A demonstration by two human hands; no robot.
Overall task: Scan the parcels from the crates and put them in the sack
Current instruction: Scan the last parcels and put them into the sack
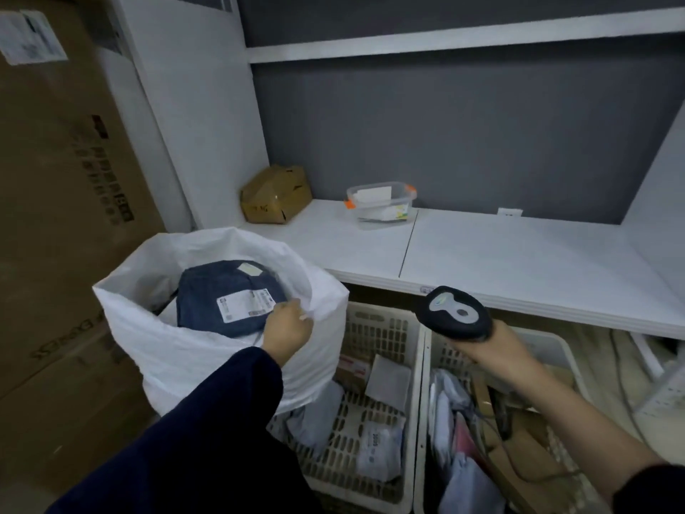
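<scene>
A white woven sack (pixel 178 350) stands open at the left. In its mouth lies a dark blue parcel (pixel 211 294) with a white label facing up. My left hand (pixel 287 328) is at the parcel's near right corner, fingers curled on its edge just inside the sack's rim. My right hand (pixel 496 350) grips the handle of a black barcode scanner (pixel 454 313), held above the crates with its head pointing left. Two cream plastic crates stand under the shelf: the left crate (pixel 378 328) holds a few grey and white parcels, the right crate (pixel 556 343) holds several bags and cardboard pieces.
A white shelf (pixel 519 254) runs above the crates, with a crumpled cardboard box (pixel 274 194) and a clear plastic tub (pixel 381 202) at its back. Large cardboard cartons (pixel 55 217) stand to the left of the sack. The scanner's cable (pixel 519 469) trails into the right crate.
</scene>
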